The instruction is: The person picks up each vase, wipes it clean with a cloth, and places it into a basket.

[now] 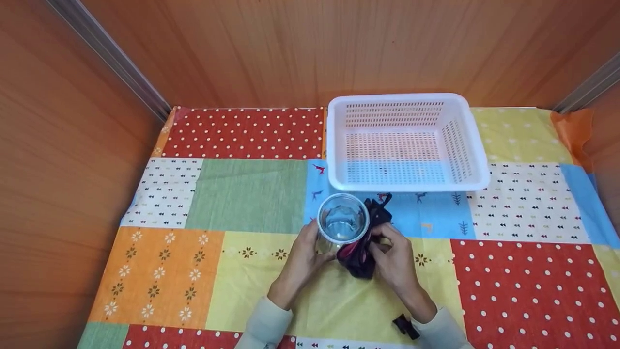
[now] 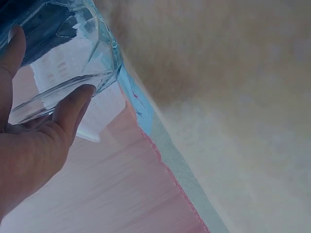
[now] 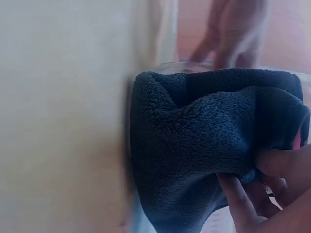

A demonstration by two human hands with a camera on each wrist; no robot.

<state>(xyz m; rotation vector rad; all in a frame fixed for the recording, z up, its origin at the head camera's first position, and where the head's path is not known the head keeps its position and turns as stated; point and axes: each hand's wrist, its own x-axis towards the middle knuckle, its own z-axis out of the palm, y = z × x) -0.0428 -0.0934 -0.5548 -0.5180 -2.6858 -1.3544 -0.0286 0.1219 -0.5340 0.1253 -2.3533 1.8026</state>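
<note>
A clear glass (image 1: pixel 342 224) with a thick round rim is in the middle of the head view, tilted with its mouth towards the camera. My left hand (image 1: pixel 304 254) holds it from the left; in the left wrist view its thumb and fingers (image 2: pixel 73 109) wrap round the faceted wall. A dark, fluffy cloth (image 1: pixel 359 261) with a pinkish-red patch lies bunched against the glass's right side. My right hand (image 1: pixel 395 259) grips this cloth, pinching a fold between thumb and fingers in the right wrist view. There, the cloth (image 3: pixel 204 131) hides most of the glass.
Just beyond the glass stands a white perforated plastic basket (image 1: pixel 407 186) with nothing in it. A small black object (image 1: pixel 406 326) lies by the right cuff. A patchwork-print tablecloth (image 1: pixel 252 194) covers the table; wood-grain panels (image 1: pixel 290 53) enclose the back and sides.
</note>
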